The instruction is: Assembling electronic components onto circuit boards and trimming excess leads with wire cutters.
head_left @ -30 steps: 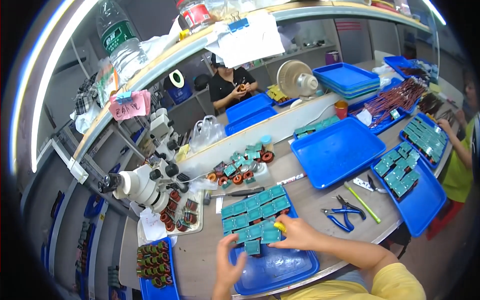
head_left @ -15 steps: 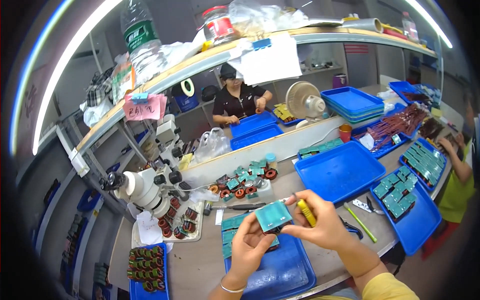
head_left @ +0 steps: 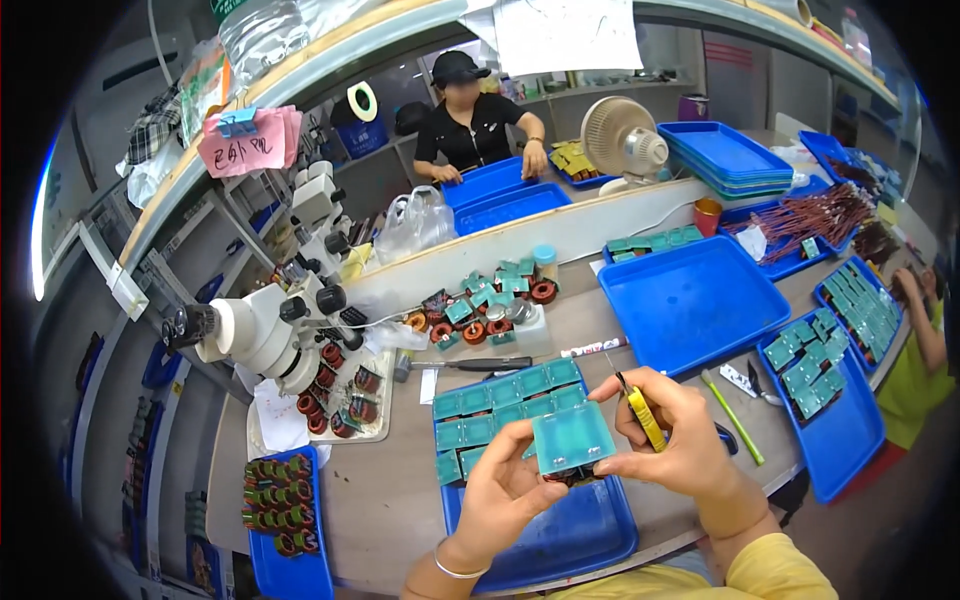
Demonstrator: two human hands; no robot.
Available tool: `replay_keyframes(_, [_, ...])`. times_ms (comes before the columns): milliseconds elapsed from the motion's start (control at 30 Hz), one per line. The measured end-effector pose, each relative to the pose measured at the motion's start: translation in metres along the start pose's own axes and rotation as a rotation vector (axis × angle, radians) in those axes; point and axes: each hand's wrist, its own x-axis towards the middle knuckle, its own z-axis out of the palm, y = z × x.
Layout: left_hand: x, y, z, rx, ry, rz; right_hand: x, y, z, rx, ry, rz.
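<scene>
Over the near edge of the table I hold up a green circuit board [head_left: 573, 438] with dark parts on its underside. My left hand [head_left: 505, 500] grips it by the left side, thumb below. My right hand [head_left: 690, 440] is closed round a yellow-handled tool [head_left: 645, 418] with a thin dark tip, pointing up; its exact kind is unclear. The right thumb touches the board's lower right corner. Beneath my hands lies a blue tray [head_left: 590, 535], its far part covered by rows of similar green boards [head_left: 510, 390].
A microscope [head_left: 255, 335] stands at left, beside wound coils [head_left: 365, 390]. Blue trays hold coils [head_left: 280, 500] near left and boards [head_left: 810, 365] at right. A large blue tray [head_left: 695, 300] lies beyond my hands, a green pen [head_left: 732, 417] nearer. Across the partition sits a person [head_left: 475, 125].
My view has tipped downward, so the shelf slides up and more boards show in the tray. The held board now faces me more squarely. Both hands keep their grips.
</scene>
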Motion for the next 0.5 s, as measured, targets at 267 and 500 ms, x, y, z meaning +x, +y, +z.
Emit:
replay_keyframes(267, [0.0003, -0.0057, -0.0031, -0.111, 0.046, -0.072, 0.0020, 0.0033, -0.0015, -0.031, 0.024, 0.013])
replay_keyframes(500, [0.0011, -0.0032, 0.0003, -0.173, 0.135, -0.243, 0.0058, 0.0020, -0.0052, 0.153, 0.068, 0.060])
